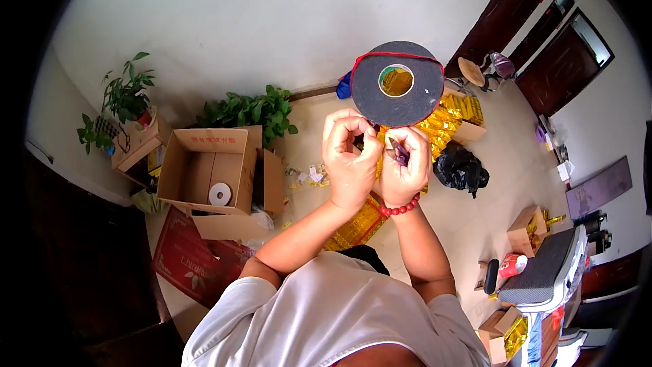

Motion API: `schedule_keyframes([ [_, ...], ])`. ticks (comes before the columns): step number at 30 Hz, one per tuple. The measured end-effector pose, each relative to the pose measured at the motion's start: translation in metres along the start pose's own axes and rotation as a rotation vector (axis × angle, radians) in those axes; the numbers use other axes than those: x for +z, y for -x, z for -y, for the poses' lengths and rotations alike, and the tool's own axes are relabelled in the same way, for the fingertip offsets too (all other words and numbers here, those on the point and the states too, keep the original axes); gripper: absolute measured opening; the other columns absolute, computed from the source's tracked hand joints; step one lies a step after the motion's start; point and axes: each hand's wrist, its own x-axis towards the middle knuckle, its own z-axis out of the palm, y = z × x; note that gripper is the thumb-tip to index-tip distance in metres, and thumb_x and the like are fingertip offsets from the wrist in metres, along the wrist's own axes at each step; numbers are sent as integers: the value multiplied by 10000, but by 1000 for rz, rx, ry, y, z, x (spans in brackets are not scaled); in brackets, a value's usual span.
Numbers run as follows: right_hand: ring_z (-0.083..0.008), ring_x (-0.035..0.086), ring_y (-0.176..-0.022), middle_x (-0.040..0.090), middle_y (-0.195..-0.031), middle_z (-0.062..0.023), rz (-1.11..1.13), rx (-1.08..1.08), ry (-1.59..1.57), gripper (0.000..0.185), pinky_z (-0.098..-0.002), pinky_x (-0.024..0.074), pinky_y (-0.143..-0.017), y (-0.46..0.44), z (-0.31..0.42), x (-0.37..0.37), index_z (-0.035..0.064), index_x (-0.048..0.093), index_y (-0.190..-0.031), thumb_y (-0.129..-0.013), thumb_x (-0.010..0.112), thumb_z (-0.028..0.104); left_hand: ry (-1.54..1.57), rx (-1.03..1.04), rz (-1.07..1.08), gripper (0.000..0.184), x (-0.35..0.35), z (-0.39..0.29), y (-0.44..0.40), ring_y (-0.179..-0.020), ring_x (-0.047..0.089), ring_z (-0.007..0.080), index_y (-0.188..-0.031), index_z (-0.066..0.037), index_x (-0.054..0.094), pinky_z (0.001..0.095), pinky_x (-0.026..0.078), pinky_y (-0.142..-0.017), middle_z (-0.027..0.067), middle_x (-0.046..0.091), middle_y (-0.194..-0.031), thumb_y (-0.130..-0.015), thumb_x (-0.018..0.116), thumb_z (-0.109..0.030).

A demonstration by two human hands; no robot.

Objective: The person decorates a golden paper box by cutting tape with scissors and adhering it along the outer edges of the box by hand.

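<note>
A large dark grey roll of tape (367, 88) with a red edge strip stands upright just above both hands. Through its core ring, gold material shows. My left hand (350, 156) is closed in a pinch at the roll's lower edge; what its fingertips hold is too small to make out. My right hand (406, 160), with a red bead bracelet (401, 208) at the wrist, is closed around a small dark purple object (401, 155) just below the roll. The two hands are side by side, close together.
An open cardboard box (180, 170) holding a white roll (220, 194) stands at left, near green plants (251, 114). Gold packets (356, 228) lie on the floor below my hands. A black bag (460, 168), a grey-topped stool (540, 268) and more boxes are at right.
</note>
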Motion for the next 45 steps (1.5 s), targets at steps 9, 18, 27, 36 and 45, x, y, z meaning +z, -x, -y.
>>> schedule_keyframes([
  [9, -123, 518, -667, 567, -802, -46, 62, 304, -118, 131, -261, 441, -607, -13, -9, -14, 11, 539, -916, -829, 636, 24, -190, 35, 318, 136, -38, 20, 3, -876, 474, 112, -828, -21, 531, 235, 412, -803, 55, 458, -971, -760, 562, 93],
  [18, -72, 497, -670, 556, -769, -21, 436, 555, -224, 121, -244, 438, -612, -16, -23, -27, 1, 535, -915, -888, 593, 104, -60, -221, 623, 435, -72, 17, 2, -776, 513, 189, -836, -16, 556, 310, 395, -799, 69, 512, -856, -977, 347, -371],
  [27, -21, 438, -679, 521, -786, 51, 558, 806, -520, 145, -197, 389, -587, -18, -20, -40, 23, 552, -927, -917, 581, 165, -177, -363, 788, 1145, -88, 40, 7, -1383, 187, 306, -1445, -83, 129, 451, 182, -1115, 175, 194, -1469, -623, 772, -552],
  [36, 10, 400, -665, 529, -803, 71, 662, 920, -638, 129, -158, 348, -566, -19, -15, -50, 39, 568, -976, -926, 567, 159, -155, -335, 860, 1275, -81, 40, 17, -1350, 239, 325, -1449, -115, 39, 474, 314, -1049, 163, 133, -1485, -533, 876, -411],
  [45, -62, 541, -848, 594, -872, -13, 570, 668, -461, 178, -202, 440, -723, -10, -15, -64, 5, 551, -1032, -947, 525, 159, -242, -185, 788, 1150, -80, 37, 18, -1327, 284, 317, -1389, -103, 174, 447, 323, -1036, 173, 178, -1466, -534, 872, -425],
])
